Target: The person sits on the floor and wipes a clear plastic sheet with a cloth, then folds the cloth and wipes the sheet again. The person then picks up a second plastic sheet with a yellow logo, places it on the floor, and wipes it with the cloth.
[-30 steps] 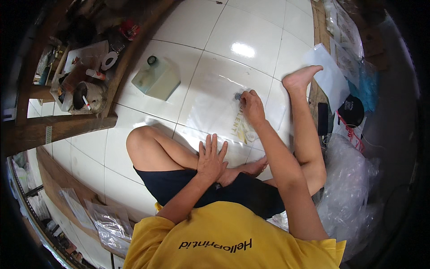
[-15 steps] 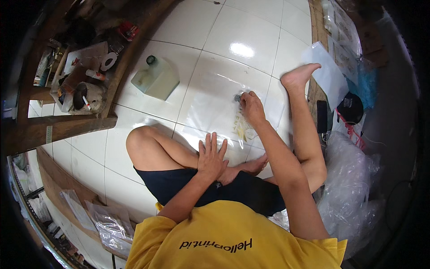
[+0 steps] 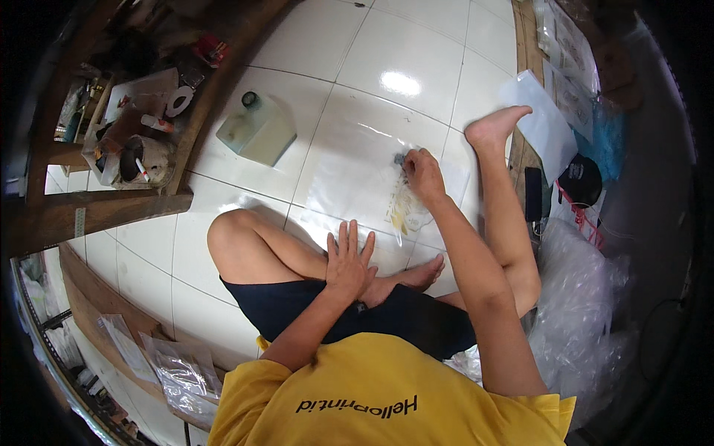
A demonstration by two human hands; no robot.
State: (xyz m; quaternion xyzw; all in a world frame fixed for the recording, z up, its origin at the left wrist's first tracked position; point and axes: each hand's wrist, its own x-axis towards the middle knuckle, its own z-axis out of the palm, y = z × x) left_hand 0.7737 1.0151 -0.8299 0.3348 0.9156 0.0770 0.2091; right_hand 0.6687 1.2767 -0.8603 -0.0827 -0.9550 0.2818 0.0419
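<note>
**Seated on a tiled floor, pressing a clear plastic bag flat**

I am looking down at a person sitting on a white tiled floor (image 3: 416,59), one leg folded, the other stretched out to the right. A clear plastic bag (image 3: 357,182) lies flat on the tiles just ahead of the knees, with something pale yellow inside near its right edge.

The left hand (image 3: 348,260) rests open, fingers spread, palm down on the folded leg at the bag's near edge. The right hand (image 3: 424,172) is curled, fingertips pinched on a small dark object (image 3: 399,158) at the bag's upper right.

I judge the bag light, limp and slippery on glossy tile; it would slide or wrinkle if pushed, so holding a corner or edge while the other hand pins it seems wisest.

Open floor lies ahead and to the left, as far as a pale green plastic jug (image 3: 256,132). A wooden shelf (image 3: 111,208) crowded with small items bounds the left, and crumpled plastic wrap (image 3: 587,297) crowds the right, beside the outstretched leg.
</note>
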